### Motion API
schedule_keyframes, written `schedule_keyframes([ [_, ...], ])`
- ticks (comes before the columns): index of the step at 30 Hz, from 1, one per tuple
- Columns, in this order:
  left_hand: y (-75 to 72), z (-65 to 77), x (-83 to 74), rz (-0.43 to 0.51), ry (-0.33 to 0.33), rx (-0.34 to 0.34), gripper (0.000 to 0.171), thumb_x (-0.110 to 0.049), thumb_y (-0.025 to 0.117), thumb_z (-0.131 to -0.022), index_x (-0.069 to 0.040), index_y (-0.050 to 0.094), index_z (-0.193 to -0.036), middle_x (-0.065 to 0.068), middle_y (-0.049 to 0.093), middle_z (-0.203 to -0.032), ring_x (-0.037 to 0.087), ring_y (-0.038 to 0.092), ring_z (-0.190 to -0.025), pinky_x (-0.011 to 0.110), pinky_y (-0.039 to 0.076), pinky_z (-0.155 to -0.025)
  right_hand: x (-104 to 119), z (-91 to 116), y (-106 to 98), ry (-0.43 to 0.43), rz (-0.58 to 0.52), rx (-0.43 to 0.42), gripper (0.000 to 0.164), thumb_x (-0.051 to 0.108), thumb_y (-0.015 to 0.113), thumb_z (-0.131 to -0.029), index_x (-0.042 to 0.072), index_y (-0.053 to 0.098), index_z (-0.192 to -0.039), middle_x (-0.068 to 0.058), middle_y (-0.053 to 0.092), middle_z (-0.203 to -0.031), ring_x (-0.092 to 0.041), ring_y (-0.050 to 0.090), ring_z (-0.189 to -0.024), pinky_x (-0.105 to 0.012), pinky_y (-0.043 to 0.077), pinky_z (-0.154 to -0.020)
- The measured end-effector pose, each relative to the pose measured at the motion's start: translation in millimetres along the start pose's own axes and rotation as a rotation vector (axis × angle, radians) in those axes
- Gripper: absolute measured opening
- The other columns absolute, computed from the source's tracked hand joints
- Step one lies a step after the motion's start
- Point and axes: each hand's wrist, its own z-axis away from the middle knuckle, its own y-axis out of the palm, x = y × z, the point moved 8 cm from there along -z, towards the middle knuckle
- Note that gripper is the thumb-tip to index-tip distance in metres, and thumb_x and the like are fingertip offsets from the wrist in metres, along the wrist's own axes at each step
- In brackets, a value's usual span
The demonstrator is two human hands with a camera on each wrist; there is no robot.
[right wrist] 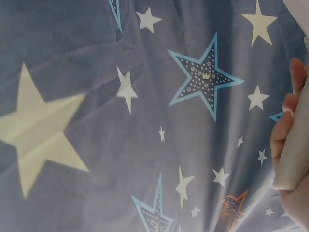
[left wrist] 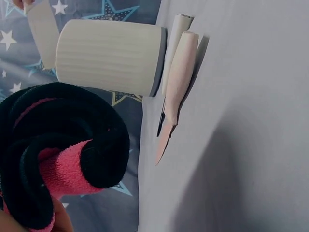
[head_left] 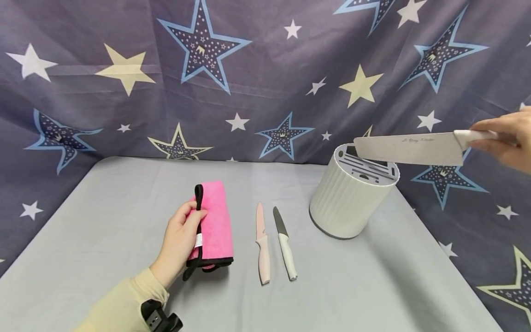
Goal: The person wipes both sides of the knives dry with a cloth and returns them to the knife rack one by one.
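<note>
My left hand (head_left: 179, 237) grips a folded pink towel (head_left: 216, 221) with black edging and a black loop, held over the table left of centre. At the right, my right hand (head_left: 508, 136) holds a cleaver (head_left: 410, 147) by its pale handle (right wrist: 293, 154), the broad blade level and pointing left. The blade's front end overlaps the slotted top of the cream ribbed knife block (head_left: 350, 198) in the head view. Two smaller knives lie side by side between towel and block: a pink-bladed knife (head_left: 263, 249) and a dark-bladed knife (head_left: 285, 246), handles toward me.
A light grey cloth covers the table (head_left: 112, 221). Behind it and along its sides hangs a dark curtain (head_left: 265, 92) printed with stars. The knife block stands near the table's back right edge.
</note>
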Motion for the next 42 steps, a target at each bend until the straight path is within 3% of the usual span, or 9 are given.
schedule_keyframes([
  [5, 1.3, -0.4, -0.1, 0.024, -0.004, 0.013, 0.021, -0.017, 0.051, -0.099, -0.007, 0.057, -0.116, -0.007, 0.062, -0.085, 0.01, 0.061, -0.072, 0.029, 0.054, -0.065, -5, -10, -2, 0.041, 0.07, 0.057, 0.022, -0.008, 0.075, -0.076, -0.015, 0.067, -0.095, -0.03, 0.065, -0.071, -0.006, 0.03, -0.047, -0.027, 0.024, -0.057],
  [13, 1.9, -0.4, 1.4, 0.034, -0.015, 0.024, 0.02, -0.017, 0.049, -0.099, -0.007, 0.056, -0.116, -0.003, 0.061, -0.088, 0.011, 0.061, -0.072, 0.03, 0.054, -0.064, -5, -20, 0, 0.025, 0.115, 0.101, 0.027, -0.006, 0.081, -0.066, -0.014, 0.067, -0.089, -0.029, 0.065, -0.069, -0.013, 0.033, -0.05, -0.033, 0.025, -0.059],
  [19, 1.2, -1.4, 3.3, 0.023, -0.022, 0.024, 0.022, -0.018, 0.049, -0.099, -0.007, 0.056, -0.117, -0.006, 0.061, -0.086, 0.011, 0.061, -0.073, 0.029, 0.055, -0.064, -3, -28, 2, 0.008, 0.136, 0.151, 0.025, -0.006, 0.08, -0.069, -0.015, 0.067, -0.089, -0.033, 0.065, -0.075, -0.016, 0.04, -0.049, -0.028, 0.029, -0.049],
  [23, 1.8, -1.6, 4.7, 0.031, -0.025, 0.029, 0.022, -0.017, 0.049, -0.099, -0.007, 0.056, -0.117, -0.006, 0.061, -0.086, 0.011, 0.062, -0.072, 0.03, 0.055, -0.064, 2, -35, 3, -0.053, 0.168, 0.2, 0.025, -0.003, 0.081, -0.069, -0.014, 0.068, -0.088, -0.027, 0.064, -0.067, -0.015, 0.037, -0.045, -0.027, 0.028, -0.043],
  [28, 2.6, -1.8, 6.0, 0.027, -0.026, 0.03, 0.022, -0.017, 0.049, -0.099, -0.007, 0.056, -0.117, -0.006, 0.061, -0.086, 0.011, 0.062, -0.072, 0.029, 0.054, -0.065, 7, -45, 6, -0.144, 0.219, 0.238, 0.025, 0.004, 0.083, -0.069, -0.008, 0.07, -0.087, -0.017, 0.063, -0.061, -0.015, 0.034, -0.046, -0.029, 0.028, -0.045],
  [33, 3.1, -1.7, 6.5, 0.027, -0.026, 0.034, 0.022, -0.017, 0.049, -0.099, -0.006, 0.056, -0.118, -0.006, 0.061, -0.087, 0.01, 0.061, -0.073, 0.028, 0.054, -0.066, 19, -52, 10, -0.193, 0.222, 0.241, 0.024, 0.005, 0.083, -0.068, -0.005, 0.072, -0.087, -0.022, 0.069, -0.073, -0.015, 0.04, -0.047, -0.031, 0.032, -0.045],
  [38, 3.8, -1.9, 9.5, 0.028, -0.04, 0.036, 0.023, -0.017, 0.049, -0.099, -0.007, 0.056, -0.118, -0.005, 0.061, -0.088, 0.01, 0.061, -0.073, 0.028, 0.054, -0.066, 27, -55, 15, -0.161, 0.245, 0.256, 0.021, 0.008, 0.081, -0.072, 0.002, 0.074, -0.09, -0.021, 0.072, -0.085, -0.021, 0.049, -0.051, -0.037, 0.034, -0.046],
  [42, 3.4, -2.6, 12.1, 0.023, -0.045, 0.031, 0.023, -0.017, 0.049, -0.099, -0.007, 0.056, -0.119, -0.004, 0.061, -0.09, 0.01, 0.061, -0.074, 0.028, 0.054, -0.066, 36, -58, 18, -0.151, 0.252, 0.207, 0.012, 0.013, 0.079, -0.074, 0.015, 0.075, -0.085, -0.01, 0.072, -0.077, -0.024, 0.054, -0.055, -0.038, 0.034, -0.045],
])
